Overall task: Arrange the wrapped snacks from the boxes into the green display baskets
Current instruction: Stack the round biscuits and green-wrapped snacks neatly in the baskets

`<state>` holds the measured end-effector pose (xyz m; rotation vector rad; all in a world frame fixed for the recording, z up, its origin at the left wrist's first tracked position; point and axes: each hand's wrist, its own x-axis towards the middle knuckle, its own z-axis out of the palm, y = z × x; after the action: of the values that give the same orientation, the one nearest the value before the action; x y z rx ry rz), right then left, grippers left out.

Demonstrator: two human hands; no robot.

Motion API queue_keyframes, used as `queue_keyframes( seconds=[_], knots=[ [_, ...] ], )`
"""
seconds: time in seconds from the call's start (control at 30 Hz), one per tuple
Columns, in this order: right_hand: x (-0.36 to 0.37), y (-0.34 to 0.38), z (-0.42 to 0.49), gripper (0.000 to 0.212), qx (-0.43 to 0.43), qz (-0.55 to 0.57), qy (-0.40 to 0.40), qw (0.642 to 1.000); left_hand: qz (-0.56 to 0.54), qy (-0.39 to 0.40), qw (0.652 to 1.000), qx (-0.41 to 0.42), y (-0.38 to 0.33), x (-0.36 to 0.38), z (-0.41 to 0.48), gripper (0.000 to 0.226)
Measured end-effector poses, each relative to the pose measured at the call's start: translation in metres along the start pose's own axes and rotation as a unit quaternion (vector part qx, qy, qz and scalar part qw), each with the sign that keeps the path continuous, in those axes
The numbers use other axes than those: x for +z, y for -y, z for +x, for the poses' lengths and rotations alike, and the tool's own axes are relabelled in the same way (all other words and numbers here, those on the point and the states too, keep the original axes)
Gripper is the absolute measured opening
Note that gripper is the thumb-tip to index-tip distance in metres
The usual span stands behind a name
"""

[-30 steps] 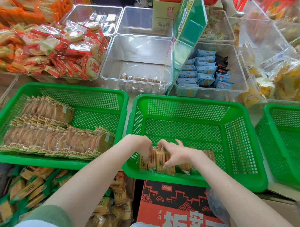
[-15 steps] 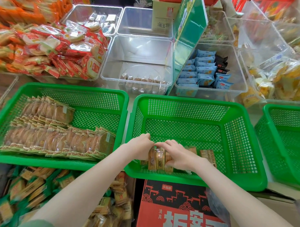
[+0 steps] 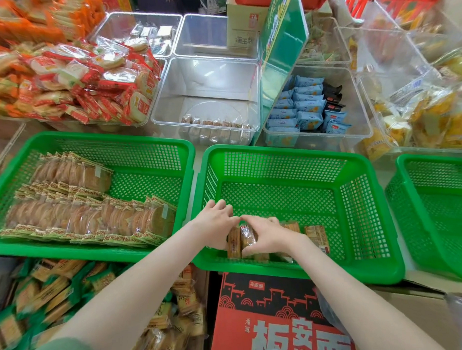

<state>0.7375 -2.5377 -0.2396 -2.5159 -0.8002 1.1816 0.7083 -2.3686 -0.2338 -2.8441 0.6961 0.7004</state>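
Both of my hands are inside the middle green basket (image 3: 368, 251) at its near left corner. My left hand (image 3: 217, 223) and my right hand (image 3: 263, 234) grip a small upright stack of wrapped snacks (image 3: 240, 241) from either side. More wrapped snacks (image 3: 317, 237) stand along the near wall to the right of my right hand. The left green basket (image 3: 150, 156) holds two rows of wrapped round crackers (image 3: 90, 219). Below it, an open box with green-wrapped snacks (image 3: 53, 293) sits at the lower left.
A third green basket (image 3: 435, 220) stands at the right. A red and black carton (image 3: 269, 317) lies under the middle basket. Clear bins behind hold red-wrapped crackers (image 3: 90, 85), blue packets (image 3: 306, 106), yellow snacks (image 3: 432, 120) and a few packs (image 3: 215, 128). A green sign (image 3: 280, 55) stands between bins.
Both hands have shifted a little farther into the basket and closed in on the stack of snacks, standing them more upright. The camera has tilted slightly.
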Motion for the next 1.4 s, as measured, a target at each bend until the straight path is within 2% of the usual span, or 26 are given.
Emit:
queue_keyframes(
  seconds=[0.07, 0.13, 0.23, 0.3, 0.5, 0.63, 0.73, 0.8, 1.0, 1.13, 1.3, 1.4],
  knots=[
    [-0.007, 0.0, 0.009, 0.092, 0.016, -0.047, 0.052, 0.997, 0.008, 0.015, 1.0, 0.002, 0.004, -0.001, -0.002, 0.071],
    [-0.015, 0.003, 0.018, 0.088, 0.033, -0.046, 0.085, 0.995, 0.029, 0.018, 0.999, -0.004, 0.008, 0.003, -0.008, 0.064],
    [-0.016, 0.014, 0.031, 0.073, 0.047, -0.043, 0.075, 0.995, 0.036, -0.02, 0.999, -0.023, 0.014, 0.01, -0.019, 0.043],
    [-0.012, 0.021, 0.035, 0.058, 0.038, -0.048, 0.065, 0.996, 0.032, -0.029, 0.998, -0.038, 0.016, 0.013, -0.024, 0.042],
    [-0.008, 0.021, 0.041, 0.038, 0.02, 0.062, 0.031, 0.997, 0.029, -0.038, 0.997, -0.066, 0.017, 0.014, -0.022, 0.044],
    [0.001, 0.021, 0.038, 0.054, -0.001, 0.177, -0.028, 0.984, -0.002, -0.056, 0.996, -0.072, 0.016, 0.017, -0.024, 0.049],
    [0.013, 0.018, 0.027, 0.067, -0.053, 0.144, -0.06, 0.986, -0.002, -0.054, 0.997, -0.06, 0.011, 0.02, -0.03, 0.062],
    [0.022, 0.016, 0.022, 0.074, -0.083, 0.121, -0.041, 0.988, -0.001, -0.041, 0.997, -0.059, 0.007, 0.024, -0.033, 0.064],
    [0.01, 0.01, 0.006, 0.104, -0.08, 0.074, 0.03, 0.994, -0.033, -0.036, 0.996, -0.079, 0.002, 0.025, -0.026, 0.076],
    [0.0, 0.004, -0.007, 0.103, -0.059, 0.014, 0.061, 0.996, -0.018, -0.039, 0.998, -0.043, 0.004, 0.026, -0.023, 0.069],
    [0.009, 0.005, -0.011, 0.082, -0.059, -0.004, -0.065, 0.996, -0.014, -0.042, 0.999, -0.032, 0.004, 0.026, -0.024, 0.061],
    [0.02, 0.013, -0.005, 0.079, -0.071, 0.004, -0.091, 0.993, -0.012, -0.032, 0.999, -0.027, 0.0, 0.02, -0.023, 0.058]
  ],
)
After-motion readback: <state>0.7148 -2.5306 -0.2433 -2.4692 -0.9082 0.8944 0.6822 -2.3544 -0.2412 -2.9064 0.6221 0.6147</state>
